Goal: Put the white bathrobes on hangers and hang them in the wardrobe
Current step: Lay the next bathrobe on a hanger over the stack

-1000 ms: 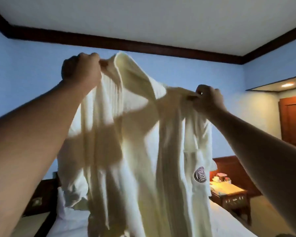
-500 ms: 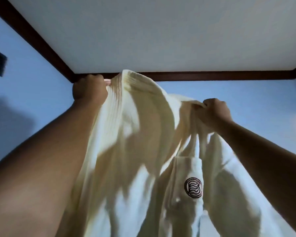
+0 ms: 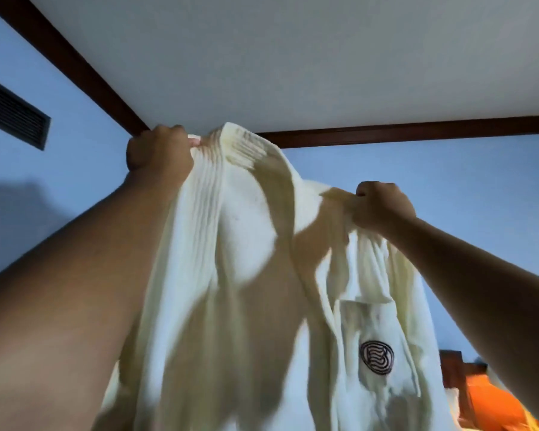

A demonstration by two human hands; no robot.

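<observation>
Head view, tilted up.

The bathrobe (image 3: 246,275) is in the air in front of the camera, hanging from both hands near the collar. Its chest pocket with a round logo (image 3: 377,357) faces the lens.
- Left hand (image 3: 159,155): a high fist, fingers curled round a bunch of ribbed cloth just beside the collar.
- Right hand (image 3: 383,206): lower, fingers curled, pinching a gathered fold at the other shoulder.

No hanger or wardrobe in frame. My read: the robe is being opened out and oriented, and hanging has not begun.

Risks:
- Both hands are busy. Taking a hanger means releasing one grip. All the weight then swings onto the other, and the robe can slide out or drop.
- The grips are on bunched cloth, not seams, and the collar is folded over. The shoulders could go onto the hanger twisted.
- The robe blocks most of the lower view and the hem is out of frame. Can't tell if it drags or snags.
- The cloth looks thick and heavy. If it sits lopsided it will likely creep off a hanger.

Surface: none visible.

Room:
- White ceiling (image 3: 293,57) with a dark wooden cornice (image 3: 75,66).
- Blue wall (image 3: 464,181).
- Dark vent grille (image 3: 13,116) high on the left.
- Bottom right: dark wooden furniture (image 3: 451,368) and something orange (image 3: 492,396), too blurred to identify.
</observation>
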